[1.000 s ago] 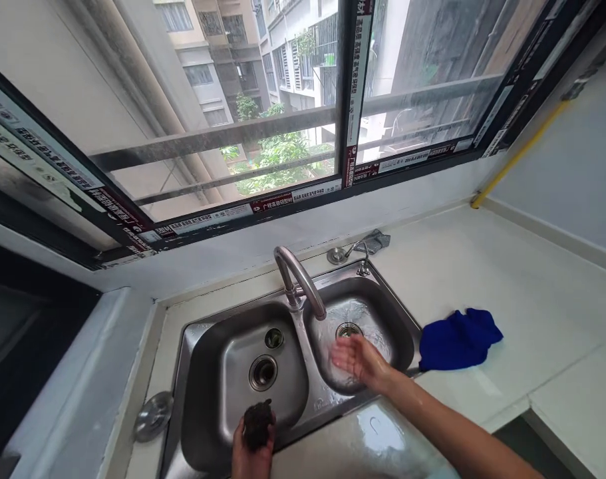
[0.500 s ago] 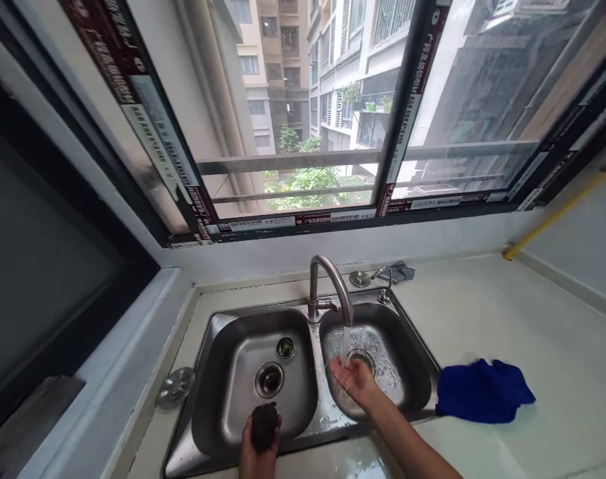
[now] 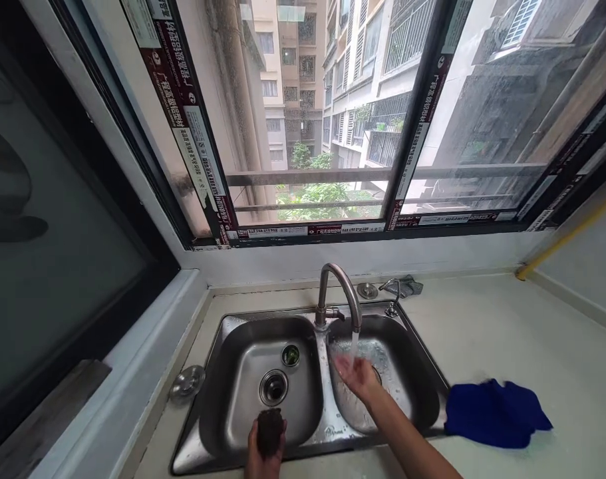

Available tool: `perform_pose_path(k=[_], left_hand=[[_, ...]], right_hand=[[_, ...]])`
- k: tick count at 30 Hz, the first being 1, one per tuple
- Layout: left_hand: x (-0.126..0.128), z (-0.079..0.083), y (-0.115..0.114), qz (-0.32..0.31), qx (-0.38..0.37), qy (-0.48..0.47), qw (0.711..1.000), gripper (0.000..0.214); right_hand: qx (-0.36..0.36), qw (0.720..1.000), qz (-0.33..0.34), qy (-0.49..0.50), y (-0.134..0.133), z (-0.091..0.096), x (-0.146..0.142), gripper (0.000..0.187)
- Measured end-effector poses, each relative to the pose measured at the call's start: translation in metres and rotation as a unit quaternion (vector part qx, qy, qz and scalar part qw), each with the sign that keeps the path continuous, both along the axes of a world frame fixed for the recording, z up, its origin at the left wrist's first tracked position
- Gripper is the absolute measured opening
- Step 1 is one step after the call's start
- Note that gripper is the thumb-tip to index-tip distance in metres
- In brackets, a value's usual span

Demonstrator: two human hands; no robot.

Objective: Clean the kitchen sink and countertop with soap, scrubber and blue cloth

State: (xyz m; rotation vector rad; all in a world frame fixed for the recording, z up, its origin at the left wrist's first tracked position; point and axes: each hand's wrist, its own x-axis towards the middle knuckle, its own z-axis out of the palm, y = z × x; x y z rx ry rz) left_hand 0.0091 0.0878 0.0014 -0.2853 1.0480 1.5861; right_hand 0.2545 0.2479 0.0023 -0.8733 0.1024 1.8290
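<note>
My left hand [image 3: 265, 454] is wrapped round a dark brown, rounded object [image 3: 270, 432] at the front edge of the left basin [image 3: 245, 362]; its kind cannot be made out. Under the running water [image 3: 354, 344], my right hand [image 3: 355, 376] is held palm up, fingers stretched out and holding nothing. The stream falls from the curved metal faucet [image 3: 342, 274] into the right basin [image 3: 422, 399]. A small round container [image 3: 291, 355] with something green inside sits in the left basin, close behind the drain [image 3: 273, 387].
A blue cloth [image 3: 497, 412] lies on the counter [image 3: 502, 332] by the sink's right edge. Left of the sink is a metal drain cover [image 3: 187, 383]. Another round metal cover [image 3: 367, 291], a small spout [image 3: 392, 293] and a grey cloth [image 3: 407, 286] are behind it.
The whole view has shifted, with the sink now slightly lower and further right. My right hand stays under the stream, and my left hand keeps its hold on the dark object.
</note>
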Motion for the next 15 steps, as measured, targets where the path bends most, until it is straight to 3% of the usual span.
perform_pose_path(k=[4,7,12,15], left_hand=[[-0.002,-0.007,0.002,-0.001,0.010,0.012,1.000,0.016],[-0.002,-0.006,0.003,-0.008,0.009,0.007,1.000,0.017],[-0.001,0.006,0.006,-0.025,0.012,0.018,0.999,0.016],[-0.002,0.009,0.008,-0.024,-0.007,0.014,1.000,0.017]], right_hand=[[-0.067,0.998,-0.004,-0.014,-0.038,-0.004,0.014,0.022],[-0.074,0.997,-0.007,0.000,-0.049,0.005,0.014,0.021],[-0.025,0.999,-0.010,0.044,-0.020,0.037,0.004,0.027],[0.025,0.998,-0.039,0.052,-0.004,0.044,0.008,0.029]])
